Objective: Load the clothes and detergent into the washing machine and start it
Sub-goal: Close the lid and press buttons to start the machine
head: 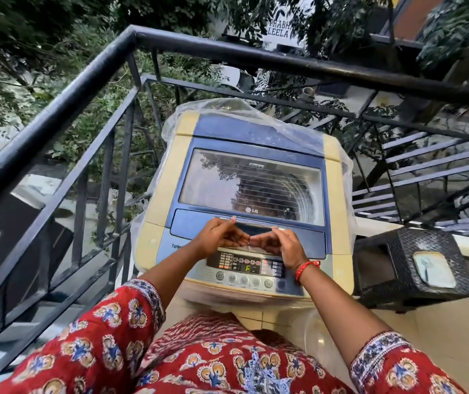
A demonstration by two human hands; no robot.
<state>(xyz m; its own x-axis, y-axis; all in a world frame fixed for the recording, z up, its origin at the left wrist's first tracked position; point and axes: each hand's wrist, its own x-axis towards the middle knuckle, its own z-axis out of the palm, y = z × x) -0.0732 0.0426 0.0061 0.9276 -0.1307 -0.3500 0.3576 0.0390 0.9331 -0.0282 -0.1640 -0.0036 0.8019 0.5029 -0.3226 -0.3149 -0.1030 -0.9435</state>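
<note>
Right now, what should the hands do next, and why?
Probably lift the lid. It lies flat and closed, and both hands, left and right, have their fingertips at its front handle, so clothes cannot go into the washing machine yet.

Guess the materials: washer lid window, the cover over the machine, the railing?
Lid window: clear glass or hard plastic, glossy; it mirrors the trees, which one is unclear. Cover: thin clear plastic sheet, wrinkled and shiny, pulled back around the washing machine. Railing: likely metal painted glossy black, given its straight tubular bars.
</note>
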